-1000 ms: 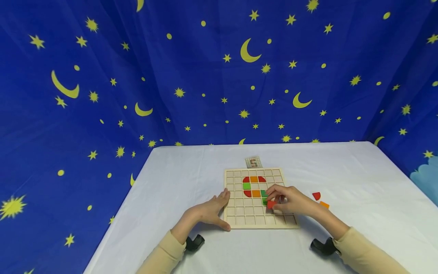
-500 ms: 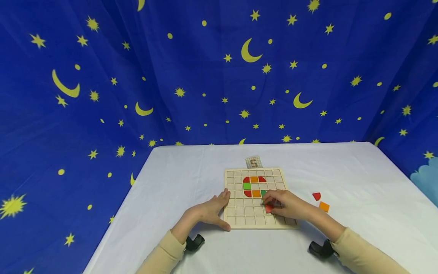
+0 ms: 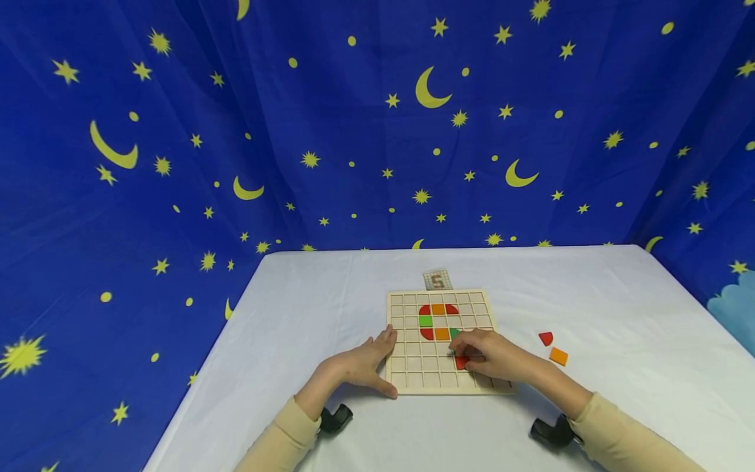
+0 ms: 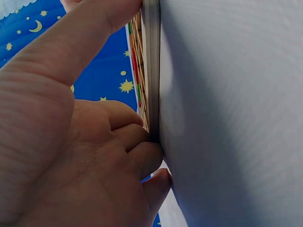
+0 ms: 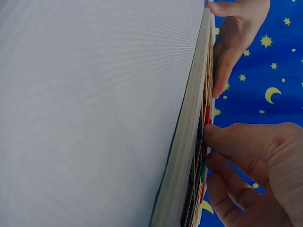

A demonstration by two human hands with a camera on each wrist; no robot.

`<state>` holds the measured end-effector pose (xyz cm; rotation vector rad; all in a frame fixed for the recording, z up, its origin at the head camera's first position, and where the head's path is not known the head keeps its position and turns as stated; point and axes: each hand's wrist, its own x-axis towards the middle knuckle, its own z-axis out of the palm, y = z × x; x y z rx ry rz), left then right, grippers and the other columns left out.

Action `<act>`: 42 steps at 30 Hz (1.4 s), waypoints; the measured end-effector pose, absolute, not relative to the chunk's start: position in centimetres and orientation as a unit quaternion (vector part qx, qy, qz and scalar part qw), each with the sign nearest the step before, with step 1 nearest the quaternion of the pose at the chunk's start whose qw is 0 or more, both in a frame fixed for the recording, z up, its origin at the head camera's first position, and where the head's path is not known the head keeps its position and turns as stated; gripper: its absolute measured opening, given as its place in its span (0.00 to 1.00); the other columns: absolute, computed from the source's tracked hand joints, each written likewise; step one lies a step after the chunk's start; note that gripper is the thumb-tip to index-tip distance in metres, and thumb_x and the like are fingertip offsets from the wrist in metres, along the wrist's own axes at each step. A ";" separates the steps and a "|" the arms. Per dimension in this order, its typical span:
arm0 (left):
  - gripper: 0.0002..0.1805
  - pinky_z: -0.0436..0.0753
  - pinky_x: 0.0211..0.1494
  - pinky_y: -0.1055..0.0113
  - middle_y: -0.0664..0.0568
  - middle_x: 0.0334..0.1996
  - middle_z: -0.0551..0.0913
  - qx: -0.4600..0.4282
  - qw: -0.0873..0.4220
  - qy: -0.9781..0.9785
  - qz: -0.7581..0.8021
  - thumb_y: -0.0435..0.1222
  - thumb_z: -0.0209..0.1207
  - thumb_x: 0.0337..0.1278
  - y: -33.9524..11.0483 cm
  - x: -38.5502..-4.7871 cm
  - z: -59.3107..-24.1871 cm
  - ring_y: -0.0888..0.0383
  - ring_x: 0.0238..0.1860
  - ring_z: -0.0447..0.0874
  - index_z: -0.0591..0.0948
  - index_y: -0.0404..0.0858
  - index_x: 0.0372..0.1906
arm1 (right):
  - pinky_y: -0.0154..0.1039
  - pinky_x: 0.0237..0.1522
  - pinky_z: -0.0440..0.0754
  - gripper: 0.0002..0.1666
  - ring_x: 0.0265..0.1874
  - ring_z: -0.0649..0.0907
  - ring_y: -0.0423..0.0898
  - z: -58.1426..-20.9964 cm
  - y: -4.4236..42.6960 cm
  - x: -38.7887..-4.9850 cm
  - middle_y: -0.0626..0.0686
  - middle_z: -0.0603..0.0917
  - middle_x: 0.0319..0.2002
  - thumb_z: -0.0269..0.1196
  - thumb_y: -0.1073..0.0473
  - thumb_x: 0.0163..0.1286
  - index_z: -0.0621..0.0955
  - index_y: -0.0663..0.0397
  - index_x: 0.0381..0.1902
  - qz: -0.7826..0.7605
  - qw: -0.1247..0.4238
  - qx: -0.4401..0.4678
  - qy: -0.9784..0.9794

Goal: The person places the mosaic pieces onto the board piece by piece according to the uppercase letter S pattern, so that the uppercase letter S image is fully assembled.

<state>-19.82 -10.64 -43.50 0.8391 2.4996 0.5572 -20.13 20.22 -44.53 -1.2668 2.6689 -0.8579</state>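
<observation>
A wooden grid board [image 3: 413, 379] lies on the table. Set in its cells are red quarter-round tiles [image 3: 426, 334], orange square tiles [image 3: 442, 334], a light green square tile [image 3: 425, 320] and a darker green tile [image 3: 454, 333]. My left hand [image 3: 361, 364] rests against the board's left edge, fingers extended and thumb at the near corner. Over the lower middle cells, my right hand [image 3: 492, 354] holds a red quarter-round tile [image 3: 462, 362] between thumb and fingers, down at the board. Those fingers partly cover the green tiles; the right wrist view shows the thumb touching red.
A small card [image 3: 437, 280] with an S-shaped pattern on a grid lies behind the board. To the right are a loose red quarter-round tile [image 3: 545, 338] and an orange square tile [image 3: 558, 356]. A blue starry curtain [image 3: 354, 131] surrounds the white table [image 3: 318, 295].
My right hand has brought the red tile slightly left and toward me, from raised over the cells down to the board. The left hand has stayed still.
</observation>
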 end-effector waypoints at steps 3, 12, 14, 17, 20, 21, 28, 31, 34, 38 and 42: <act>0.64 0.45 0.72 0.57 0.40 0.74 0.39 0.302 0.222 0.905 0.202 0.53 0.71 0.39 -10.6 -19.8 -43.5 0.51 0.73 0.40 0.46 0.28 0.73 | 0.40 0.46 0.79 0.21 0.43 0.78 0.40 -44.5 20.2 -20.1 0.41 0.81 0.41 0.66 0.68 0.59 0.77 0.51 0.49 -0.280 0.035 -0.411 0.867; 0.63 0.45 0.72 0.56 0.39 0.74 0.39 0.305 0.221 0.904 0.203 0.53 0.71 0.40 -10.6 -19.8 -43.4 0.51 0.73 0.40 0.46 0.28 0.73 | 0.38 0.45 0.80 0.20 0.42 0.80 0.40 -44.6 19.9 -20.1 0.44 0.82 0.41 0.66 0.70 0.59 0.77 0.54 0.49 -0.298 0.027 -0.429 0.853; 0.63 0.45 0.72 0.56 0.40 0.74 0.39 0.304 0.221 0.904 0.204 0.53 0.71 0.40 -10.6 -19.7 -43.4 0.51 0.73 0.40 0.46 0.28 0.73 | 0.37 0.44 0.81 0.20 0.41 0.80 0.40 -44.7 19.9 -20.2 0.44 0.82 0.40 0.66 0.70 0.59 0.77 0.54 0.49 -0.299 0.022 -0.431 0.851; 0.63 0.45 0.72 0.56 0.40 0.74 0.39 0.303 0.221 0.904 0.204 0.53 0.71 0.40 -10.6 -19.7 -43.5 0.51 0.73 0.40 0.46 0.28 0.73 | 0.37 0.43 0.81 0.20 0.40 0.80 0.40 -44.8 19.8 -20.2 0.44 0.82 0.40 0.66 0.70 0.59 0.77 0.55 0.49 -0.301 0.021 -0.430 0.851; 0.63 0.45 0.72 0.56 0.40 0.74 0.39 0.303 0.220 0.904 0.204 0.53 0.71 0.40 -10.6 -19.7 -43.5 0.51 0.73 0.40 0.46 0.28 0.73 | 0.35 0.41 0.81 0.18 0.39 0.80 0.39 -44.7 19.8 -20.2 0.45 0.82 0.40 0.66 0.68 0.60 0.77 0.55 0.49 -0.312 0.031 -0.421 0.851; 0.63 0.45 0.72 0.56 0.40 0.74 0.39 0.304 0.220 0.904 0.204 0.53 0.71 0.40 -10.7 -19.7 -43.5 0.51 0.73 0.40 0.46 0.28 0.73 | 0.34 0.40 0.81 0.18 0.38 0.80 0.39 -44.5 19.8 -20.2 0.46 0.82 0.40 0.65 0.67 0.61 0.77 0.56 0.49 -0.323 0.037 -0.417 0.849; 0.63 0.45 0.72 0.56 0.40 0.74 0.38 0.301 0.224 0.904 0.205 0.53 0.71 0.41 -10.7 -19.8 -43.5 0.51 0.73 0.39 0.45 0.29 0.73 | 0.36 0.39 0.81 0.13 0.36 0.81 0.44 -41.9 20.4 -20.5 0.57 0.83 0.40 0.62 0.65 0.65 0.77 0.58 0.48 -0.440 0.038 -0.393 0.806; 0.63 0.45 0.72 0.56 0.41 0.74 0.38 0.298 0.227 0.904 0.206 0.53 0.71 0.41 -10.7 -19.8 -43.5 0.50 0.73 0.39 0.45 0.29 0.73 | 0.35 0.41 0.81 0.13 0.37 0.82 0.46 -40.7 20.9 -20.8 0.60 0.82 0.41 0.62 0.67 0.65 0.77 0.58 0.48 -0.480 0.019 -0.376 0.793; 0.63 0.45 0.72 0.55 0.41 0.74 0.38 0.296 0.230 0.904 0.206 0.53 0.71 0.41 -10.7 -19.7 -43.4 0.50 0.73 0.39 0.45 0.30 0.73 | 0.35 0.41 0.81 0.14 0.38 0.82 0.47 -39.8 21.6 -21.0 0.59 0.82 0.41 0.62 0.68 0.65 0.77 0.58 0.49 -0.497 0.004 -0.357 0.791; 0.63 0.45 0.72 0.56 0.41 0.74 0.38 0.296 0.230 0.903 0.208 0.53 0.71 0.41 -10.7 -19.7 -43.4 0.50 0.73 0.39 0.45 0.29 0.73 | 0.34 0.42 0.80 0.15 0.39 0.82 0.45 -39.2 23.0 -20.9 0.59 0.82 0.42 0.62 0.67 0.65 0.77 0.57 0.50 -0.498 -0.009 -0.325 0.804; 0.63 0.45 0.72 0.56 0.41 0.74 0.37 0.299 0.229 0.903 0.208 0.53 0.71 0.41 -10.7 -19.7 -43.4 0.51 0.73 0.38 0.44 0.29 0.73 | 0.33 0.41 0.80 0.15 0.40 0.82 0.44 -39.0 25.2 -20.4 0.59 0.82 0.44 0.61 0.65 0.66 0.77 0.57 0.51 -0.501 -0.025 -0.281 0.818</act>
